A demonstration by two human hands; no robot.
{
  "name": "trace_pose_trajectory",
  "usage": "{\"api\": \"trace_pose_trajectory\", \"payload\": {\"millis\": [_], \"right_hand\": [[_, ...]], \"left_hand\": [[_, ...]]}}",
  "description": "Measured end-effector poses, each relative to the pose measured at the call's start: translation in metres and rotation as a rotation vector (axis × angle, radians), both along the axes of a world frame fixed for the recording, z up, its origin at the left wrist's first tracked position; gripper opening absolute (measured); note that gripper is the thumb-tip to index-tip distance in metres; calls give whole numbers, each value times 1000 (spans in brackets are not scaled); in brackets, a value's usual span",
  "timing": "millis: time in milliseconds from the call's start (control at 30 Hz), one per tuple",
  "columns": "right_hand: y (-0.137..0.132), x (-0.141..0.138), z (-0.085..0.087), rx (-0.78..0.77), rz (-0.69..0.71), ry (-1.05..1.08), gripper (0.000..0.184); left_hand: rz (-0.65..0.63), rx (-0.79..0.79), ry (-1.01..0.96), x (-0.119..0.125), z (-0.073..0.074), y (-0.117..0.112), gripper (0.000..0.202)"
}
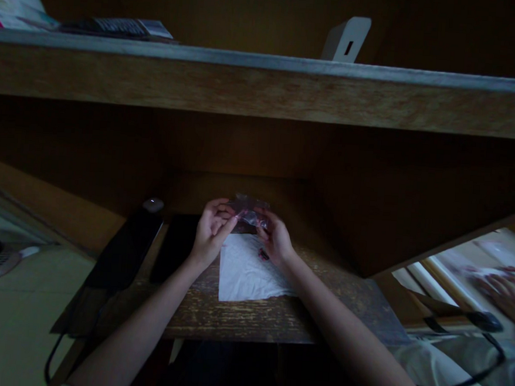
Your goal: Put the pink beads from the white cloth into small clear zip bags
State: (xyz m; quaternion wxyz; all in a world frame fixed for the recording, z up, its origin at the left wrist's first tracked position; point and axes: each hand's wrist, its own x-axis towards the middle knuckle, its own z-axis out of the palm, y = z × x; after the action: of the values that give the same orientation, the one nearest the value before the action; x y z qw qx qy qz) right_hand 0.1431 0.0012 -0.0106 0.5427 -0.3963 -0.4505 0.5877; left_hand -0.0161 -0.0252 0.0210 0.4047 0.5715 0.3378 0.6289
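Plastic bag (250,217) is pinched by left hand (211,231) and right hand (277,239), contents unclear; small object (263,254) already on nearer cloth (245,277).

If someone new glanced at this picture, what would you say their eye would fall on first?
Probably the two hands, left hand and right hand, meeting near the middle around a clear plastic bag. Next, likely the pale cloth below them on the worn wooden desk, then the white box-shaped object upright on the shelf above.
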Motion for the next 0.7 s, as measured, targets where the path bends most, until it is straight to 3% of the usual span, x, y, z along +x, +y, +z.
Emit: {"api": "trace_pose_trajectory", "payload": {"millis": [100,267,400,567,700], "right_hand": [[-2,-3,9,-100,-29,184,24],[-7,-3,19,-132,12,258,23],[-7,-1,18,-129,21,238,24],[-5,0,13,-139,36,269,21],[-5,2,12,-159,58,316,21]], "left_hand": [[16,89,147,-1,-2,-5,36],[84,206,392,-2,-5,-10,34],[120,250,453,-1,-4,-7,22],[225,289,457,0,-6,-7,27],[180,400,569,1,-7,-11,20]]}}
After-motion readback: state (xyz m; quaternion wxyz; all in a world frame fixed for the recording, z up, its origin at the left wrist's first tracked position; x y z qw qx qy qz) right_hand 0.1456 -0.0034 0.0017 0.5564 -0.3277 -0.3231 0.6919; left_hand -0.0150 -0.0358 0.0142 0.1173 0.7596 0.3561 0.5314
